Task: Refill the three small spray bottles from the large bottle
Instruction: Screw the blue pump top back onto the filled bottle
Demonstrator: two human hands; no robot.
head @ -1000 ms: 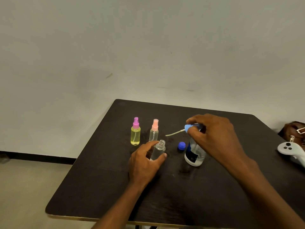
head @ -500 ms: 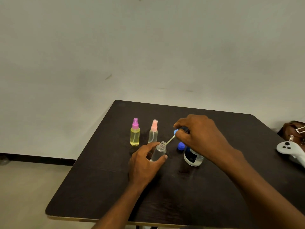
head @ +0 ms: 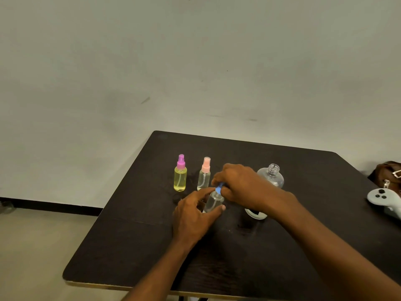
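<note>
On the dark table (head: pixel 134 242), my left hand (head: pixel 195 216) grips a small clear spray bottle (head: pixel 213 202) upright. My right hand (head: pixel 240 187) pinches the blue spray head (head: pixel 218 190) right at that bottle's neck; its dip tube is out of sight. Behind stand a yellow-filled bottle with a purple sprayer (head: pixel 180 177) and a clear bottle with a pink sprayer (head: pixel 204 177). The large clear bottle (head: pixel 272 177) stands uncapped behind my right wrist, its lower part mostly hidden by my forearm.
A white hand controller (head: pixel 384 200) and a brown bag (head: pixel 388 174) lie at the table's right edge. The table's left edge drops to a pale floor (head: pixel 43 246). A plain wall rises behind the table.
My right hand carried the blue spray head leftward and down from above the large bottle onto the small bottle's neck. My left hand kept its grip on the small bottle.
</note>
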